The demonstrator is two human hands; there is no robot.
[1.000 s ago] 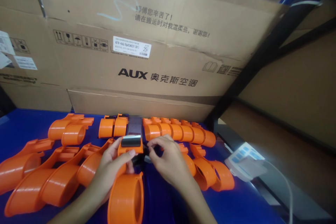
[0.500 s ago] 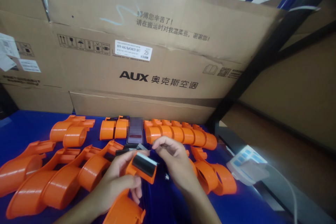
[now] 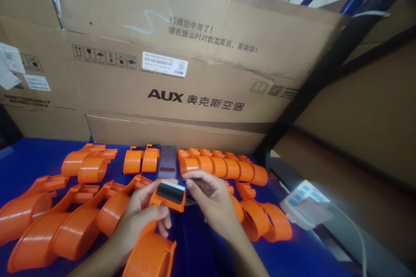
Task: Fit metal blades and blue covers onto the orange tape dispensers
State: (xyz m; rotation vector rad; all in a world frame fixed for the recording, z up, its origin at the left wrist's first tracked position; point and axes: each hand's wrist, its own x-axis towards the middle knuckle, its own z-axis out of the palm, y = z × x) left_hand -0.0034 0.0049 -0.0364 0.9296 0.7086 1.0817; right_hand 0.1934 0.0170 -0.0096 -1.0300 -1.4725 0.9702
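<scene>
My left hand (image 3: 141, 210) is closed round an orange plastic tape dispenser (image 3: 151, 253). The dispenser's head faces up, showing a black roller (image 3: 170, 192) and a white toothed blade (image 3: 173, 185) along its far edge. Its wide curved body hangs below my left hand. Just right of the blade, my right hand (image 3: 211, 199) has its fingers bent, thumb and forefinger drawn together. Whatever lies between those fingertips is too small or hidden to make out.
Several orange tape dispensers stand in rows left (image 3: 76, 229), behind (image 3: 219, 166) and right (image 3: 281, 220) on the blue surface (image 3: 312, 253). A phone (image 3: 167, 169) leans at the back. A white device with a cable (image 3: 305, 205) sits right, before a large cardboard box (image 3: 201, 82).
The dispenser's head has risen and shifted slightly left with my left hand. My right hand has moved a little left, staying close to the blade.
</scene>
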